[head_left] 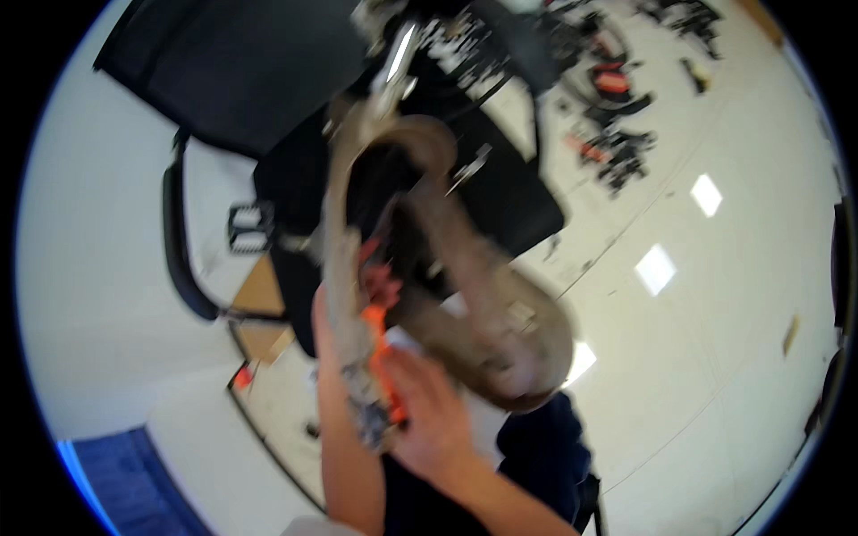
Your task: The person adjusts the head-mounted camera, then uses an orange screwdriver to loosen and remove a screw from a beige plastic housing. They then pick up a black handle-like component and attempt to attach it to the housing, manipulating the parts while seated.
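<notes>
Lower centre, the right hand [433, 415] is curled around an orange tool [382, 357], pressing it to a worn saxophone [474, 295] at mid-frame. The left hand is hidden behind the horn; its grip can't be told. Looks like mid-scrub. Beyond, black cases [241, 71] upper left, clutter [617, 143] upper right.

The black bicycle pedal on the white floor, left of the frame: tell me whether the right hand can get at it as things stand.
Probably not directly. The right hand is on the orange tool against the blurred tan bicycle frame, which lies between it and the black bicycle pedal.
</notes>
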A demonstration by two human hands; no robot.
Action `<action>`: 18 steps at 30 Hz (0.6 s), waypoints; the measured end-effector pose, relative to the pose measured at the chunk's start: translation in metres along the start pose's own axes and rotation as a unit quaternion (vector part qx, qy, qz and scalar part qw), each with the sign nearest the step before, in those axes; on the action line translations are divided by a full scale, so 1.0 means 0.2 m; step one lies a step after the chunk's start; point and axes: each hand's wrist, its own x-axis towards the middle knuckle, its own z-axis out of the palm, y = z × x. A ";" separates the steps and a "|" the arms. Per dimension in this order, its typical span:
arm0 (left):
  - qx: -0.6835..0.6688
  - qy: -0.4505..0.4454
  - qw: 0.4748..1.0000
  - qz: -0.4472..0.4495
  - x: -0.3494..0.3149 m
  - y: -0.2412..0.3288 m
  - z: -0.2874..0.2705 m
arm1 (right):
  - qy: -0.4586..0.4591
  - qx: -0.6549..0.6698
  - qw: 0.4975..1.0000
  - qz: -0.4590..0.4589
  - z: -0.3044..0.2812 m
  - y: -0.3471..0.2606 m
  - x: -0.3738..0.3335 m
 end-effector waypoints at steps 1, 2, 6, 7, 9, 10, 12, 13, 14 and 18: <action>0.004 0.013 1.000 -0.015 -0.02 0.01 0.00 | -0.006 -0.042 0.999 0.001 -0.10 0.00 0.03; -0.013 0.017 0.999 -0.032 -0.04 0.03 -0.08 | -0.004 -0.035 0.999 -0.027 -0.16 0.02 0.09; -0.131 0.039 0.987 -0.083 -0.01 0.00 -0.37 | -0.024 0.103 0.994 0.016 -0.20 -0.25 0.03; -0.141 0.069 0.983 -0.094 -0.05 0.09 -0.27 | 0.013 0.099 0.995 -0.020 -0.21 -0.29 0.07; -0.080 0.035 0.994 -0.065 -0.18 0.24 -0.22 | -0.019 0.103 0.994 0.035 -0.27 -0.46 0.02; -0.009 -0.027 0.999 -0.021 -0.25 0.29 -0.27 | -0.036 0.115 0.991 0.057 -0.29 -0.52 0.01; -0.018 0.034 0.994 -0.101 -0.21 0.24 -0.36 | -0.021 0.111 0.992 0.057 -0.22 -0.51 -0.02; -0.167 0.015 0.983 -0.074 -0.17 0.10 -0.46 | 0.007 0.094 0.995 0.033 -0.15 -0.47 -0.05; -0.079 0.152 0.982 -0.084 -0.26 0.14 -0.31 | -0.044 0.068 0.996 0.040 -0.19 -0.46 -0.07; -0.002 0.059 0.997 -0.056 -0.29 0.24 -0.59 | -0.205 0.115 0.964 0.126 0.20 -0.52 -0.28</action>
